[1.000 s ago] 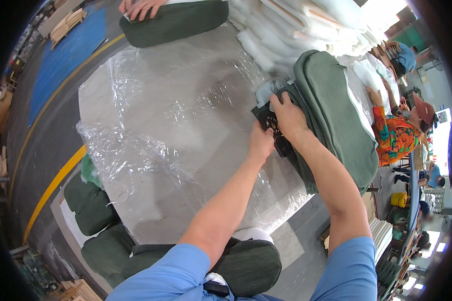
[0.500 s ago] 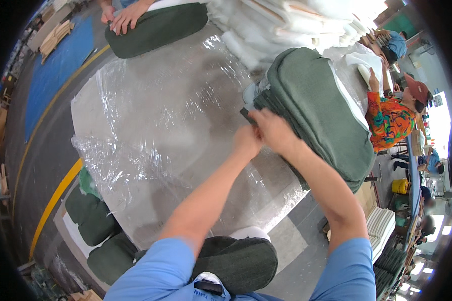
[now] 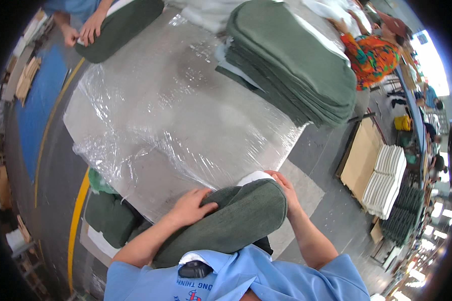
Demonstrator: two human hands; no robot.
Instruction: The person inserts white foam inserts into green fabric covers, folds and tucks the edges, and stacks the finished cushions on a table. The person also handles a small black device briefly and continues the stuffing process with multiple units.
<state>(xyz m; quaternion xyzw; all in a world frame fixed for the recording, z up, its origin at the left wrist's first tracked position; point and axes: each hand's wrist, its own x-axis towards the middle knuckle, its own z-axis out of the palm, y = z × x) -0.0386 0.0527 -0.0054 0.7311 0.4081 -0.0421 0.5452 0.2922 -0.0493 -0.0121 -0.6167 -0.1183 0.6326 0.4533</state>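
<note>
A dark green padded cushion (image 3: 231, 220) with a white filling edge (image 3: 256, 176) rests against my front at the near table edge. My left hand (image 3: 191, 206) grips its upper left part, thumb and fingers bent over the fabric. At the cushion's right end, my right hand (image 3: 285, 191) is closed around the rounded edge beside the white part; some of its fingers are hidden. A stack of flat green fabric pieces (image 3: 291, 60) lies at the table's far right, apart from both hands.
Clear plastic film covers the table (image 3: 186, 110). At the far left, another person's hands (image 3: 93, 30) hold a green padded piece (image 3: 123, 30). More green cushions (image 3: 110, 218) lie at lower left. A person in a bright patterned shirt (image 3: 374, 57) works at the far right.
Both my hands have come back from the fabric stack to the cushion at my front. The cushion is now held and lifted higher. My view has shifted, too.
</note>
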